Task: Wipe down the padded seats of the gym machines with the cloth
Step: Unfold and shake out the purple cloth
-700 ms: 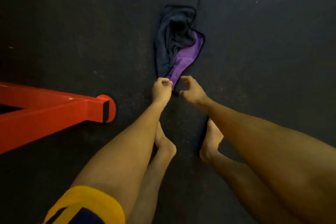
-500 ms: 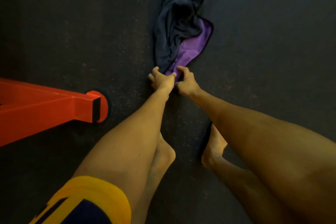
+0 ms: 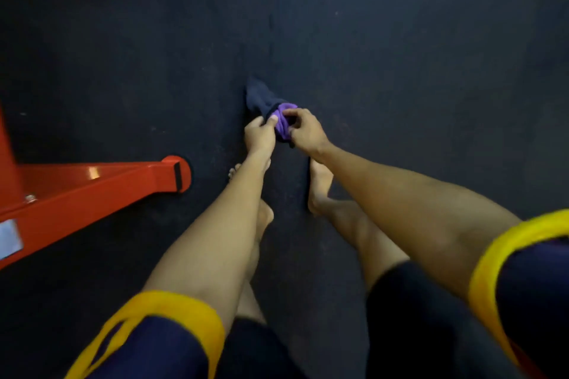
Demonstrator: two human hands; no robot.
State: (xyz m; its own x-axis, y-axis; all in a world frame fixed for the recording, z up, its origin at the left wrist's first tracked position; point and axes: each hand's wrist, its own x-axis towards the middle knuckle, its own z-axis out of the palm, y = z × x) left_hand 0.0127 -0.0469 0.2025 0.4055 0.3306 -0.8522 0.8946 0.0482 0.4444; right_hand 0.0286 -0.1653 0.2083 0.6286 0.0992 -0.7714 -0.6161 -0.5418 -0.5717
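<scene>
Cloth bunched, pinched by left hand and right hand, dark floor

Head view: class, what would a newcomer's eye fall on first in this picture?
Most likely the bunched purple and dark cloth at the centre, gripped by the left hand and right hand against the dark floor. Next, the bright orange machine frame at the left edge, then the yellow sleeve cuffs at the bottom.
</scene>
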